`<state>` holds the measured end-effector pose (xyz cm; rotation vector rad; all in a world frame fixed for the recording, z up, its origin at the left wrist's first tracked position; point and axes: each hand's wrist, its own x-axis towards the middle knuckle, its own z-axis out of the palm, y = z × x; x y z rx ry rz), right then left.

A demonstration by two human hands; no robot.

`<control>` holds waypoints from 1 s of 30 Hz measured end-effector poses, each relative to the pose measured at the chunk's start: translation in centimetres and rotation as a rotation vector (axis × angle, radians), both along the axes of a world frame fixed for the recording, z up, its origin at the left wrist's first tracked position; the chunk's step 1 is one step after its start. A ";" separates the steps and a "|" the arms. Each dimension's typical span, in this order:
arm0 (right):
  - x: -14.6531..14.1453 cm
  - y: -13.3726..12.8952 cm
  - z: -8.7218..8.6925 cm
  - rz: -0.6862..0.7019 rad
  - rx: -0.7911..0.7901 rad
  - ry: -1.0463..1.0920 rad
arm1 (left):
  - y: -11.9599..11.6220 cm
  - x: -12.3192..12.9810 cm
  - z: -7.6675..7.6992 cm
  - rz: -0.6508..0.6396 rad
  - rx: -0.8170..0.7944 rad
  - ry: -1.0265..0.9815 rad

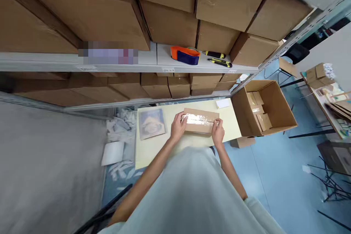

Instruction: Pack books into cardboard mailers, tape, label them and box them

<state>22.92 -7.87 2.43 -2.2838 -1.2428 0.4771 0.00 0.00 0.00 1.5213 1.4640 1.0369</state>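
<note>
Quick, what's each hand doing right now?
Left hand: gripping the left end of the taped box.
Right hand: gripping its right end.

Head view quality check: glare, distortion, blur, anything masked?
Head view: white glare streaks on the tape of the small carton; wide-angle bowing, shelf edge running aslant; grey wall soft, almost textureless; pixelated patch over part of the shelf; bright reflections on the blue floor.

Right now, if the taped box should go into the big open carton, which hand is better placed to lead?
Right, I'd judge: the right hand grips the taped box at the end nearer the big open carton; the left hand holds the far end.
</note>
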 end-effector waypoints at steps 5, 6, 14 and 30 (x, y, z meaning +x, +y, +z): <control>1.8 2.8 0.9 0.063 -0.034 -0.015 | 0.1 1.0 0.4 0.034 0.006 0.015; 2.1 3.1 1.0 0.076 -0.040 -0.019 | 0.0 1.1 0.5 0.039 0.010 0.018; 1.7 0.0 1.1 0.055 -0.037 -0.007 | -1.6 0.8 1.0 0.006 -0.015 -0.021; 3.4 0.5 1.2 0.064 -0.017 0.023 | -0.6 2.6 1.0 -0.032 -0.016 0.011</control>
